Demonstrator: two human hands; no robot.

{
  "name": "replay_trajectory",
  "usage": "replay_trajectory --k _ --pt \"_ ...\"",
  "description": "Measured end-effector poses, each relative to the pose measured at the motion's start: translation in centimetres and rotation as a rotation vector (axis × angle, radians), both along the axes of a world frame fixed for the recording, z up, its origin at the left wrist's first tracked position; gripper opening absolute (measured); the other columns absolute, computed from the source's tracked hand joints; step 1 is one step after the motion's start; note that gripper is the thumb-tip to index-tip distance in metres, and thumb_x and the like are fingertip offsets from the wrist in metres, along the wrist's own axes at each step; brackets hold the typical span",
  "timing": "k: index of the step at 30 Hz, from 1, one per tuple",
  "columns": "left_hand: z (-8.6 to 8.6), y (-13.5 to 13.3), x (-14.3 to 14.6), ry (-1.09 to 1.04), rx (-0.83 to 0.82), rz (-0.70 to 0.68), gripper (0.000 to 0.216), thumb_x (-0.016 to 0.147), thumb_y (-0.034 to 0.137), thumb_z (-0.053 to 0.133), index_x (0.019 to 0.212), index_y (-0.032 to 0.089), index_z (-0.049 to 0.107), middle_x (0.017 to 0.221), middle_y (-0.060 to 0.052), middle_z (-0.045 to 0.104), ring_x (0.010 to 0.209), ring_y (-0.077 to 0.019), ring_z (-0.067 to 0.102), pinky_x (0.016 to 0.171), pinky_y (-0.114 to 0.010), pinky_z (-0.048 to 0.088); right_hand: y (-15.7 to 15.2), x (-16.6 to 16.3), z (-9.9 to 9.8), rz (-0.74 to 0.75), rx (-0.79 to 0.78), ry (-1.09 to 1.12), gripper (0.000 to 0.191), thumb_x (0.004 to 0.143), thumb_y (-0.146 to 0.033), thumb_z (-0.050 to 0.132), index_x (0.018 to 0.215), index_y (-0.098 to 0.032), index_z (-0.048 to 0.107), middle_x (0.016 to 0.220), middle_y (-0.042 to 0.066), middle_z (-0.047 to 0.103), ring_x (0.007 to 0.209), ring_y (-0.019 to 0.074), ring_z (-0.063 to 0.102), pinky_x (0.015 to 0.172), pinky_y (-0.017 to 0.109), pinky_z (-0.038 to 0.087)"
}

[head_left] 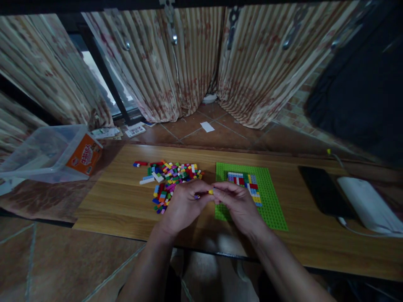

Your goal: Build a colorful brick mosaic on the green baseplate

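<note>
Both hands meet over the wooden board (119, 201), just left of the green baseplate (270, 201). My left hand (184, 205) and my right hand (241, 205) are closed in a pinch on a small yellow brick (210, 192) held between their fingertips. A purple bit shows at my left fingers. A pile of several loose coloured bricks (168, 176) lies just beyond my left hand. On the baseplate a patch of coloured bricks (247, 184) is pressed in rows, partly hidden by my right hand.
A clear plastic tub with an orange label (55, 153) lies tipped at the left. A black phone (324, 191) and a white device with a cable (368, 205) sit at the right. Curtains hang behind; papers (135, 131) lie on the tiled floor.
</note>
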State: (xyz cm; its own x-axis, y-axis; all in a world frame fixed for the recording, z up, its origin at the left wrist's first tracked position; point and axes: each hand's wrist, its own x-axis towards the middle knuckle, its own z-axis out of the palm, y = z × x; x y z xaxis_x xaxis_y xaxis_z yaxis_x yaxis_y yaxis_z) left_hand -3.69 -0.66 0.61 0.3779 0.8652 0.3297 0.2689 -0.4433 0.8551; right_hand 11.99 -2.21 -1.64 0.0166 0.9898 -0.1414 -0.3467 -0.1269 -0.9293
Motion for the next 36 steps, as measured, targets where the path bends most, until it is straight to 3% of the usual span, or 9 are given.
replay_trajectory --k 8,14,18,21,27,31,36 --pt "-0.9 0.3 0.2 -0.090 -0.178 0.012 0.010 0.084 0.019 0.067 0.094 0.016 0.068 0.085 -0.003 0.073 0.077 -0.0141 0.068 0.070 -0.023 0.053 -0.3 1.7 0.8 0.050 -0.053 0.163 0.027 0.063 -0.034 0.087 0.088 -0.027 0.078 0.079 -0.001 0.076 0.065 0.0097 0.067 0.068 0.024 0.056" --pt "-1.7 1.1 -0.4 0.076 -0.098 0.148 0.017 0.086 0.017 0.059 0.101 0.017 0.068 0.100 -0.006 0.074 0.087 -0.0169 0.070 0.080 -0.028 0.055 -0.1 4.4 1.2 0.016 0.039 0.094 0.026 0.067 -0.030 0.085 0.092 -0.028 0.076 0.087 -0.003 0.075 0.078 0.0111 0.070 0.078 0.025 0.057" --pt "-1.8 1.6 -0.8 0.212 0.025 0.247 0.020 0.086 0.015 0.055 0.099 0.018 0.070 0.100 -0.005 0.074 0.091 -0.0174 0.069 0.085 -0.029 0.053 0.1 7.0 0.8 -0.138 0.091 -0.111 0.028 0.067 -0.033 0.085 0.090 -0.026 0.072 0.084 -0.002 0.075 0.072 0.0117 0.070 0.072 0.025 0.058" --pt "-1.8 1.8 -1.0 0.276 0.066 0.283 0.023 0.086 0.014 0.053 0.101 0.018 0.070 0.098 -0.005 0.074 0.083 -0.0161 0.069 0.081 -0.028 0.053 0.1 8.8 -0.1 -0.201 0.117 -0.383 0.033 0.074 -0.040 0.079 0.101 -0.025 0.068 0.094 0.001 0.076 0.079 0.0167 0.072 0.076 0.033 0.059" --pt "-2.1 2.0 -1.1 0.313 0.090 0.306 0.023 0.085 0.014 0.053 0.099 0.018 0.070 0.096 -0.005 0.074 0.081 -0.0167 0.069 0.077 -0.027 0.054 -0.8 10.6 -1.1 -0.075 0.221 -0.905 0.031 0.089 -0.046 0.059 0.109 -0.023 0.061 0.110 0.010 0.072 0.101 0.0256 0.069 0.082 0.040 0.055" --pt "-2.1 2.0 -0.9 0.322 0.084 0.287 0.023 0.085 0.014 0.053 0.100 0.017 0.071 0.099 -0.007 0.074 0.088 -0.0181 0.069 0.084 -0.029 0.053 -1.4 10.9 -0.9 0.007 0.302 -1.065 0.023 0.093 -0.038 0.053 0.108 -0.025 0.063 0.111 0.008 0.070 0.101 0.0247 0.066 0.088 0.041 0.051" --pt "-1.9 1.7 0.1 0.274 0.049 0.240 0.021 0.086 0.014 0.052 0.097 0.016 0.071 0.099 -0.007 0.074 0.085 -0.0173 0.069 0.083 -0.029 0.053 -1.6 11.1 -1.4 0.008 0.381 -1.122 0.015 0.087 -0.035 0.061 0.097 -0.029 0.072 0.109 0.005 0.066 0.110 0.0253 0.058 0.097 0.044 0.043"
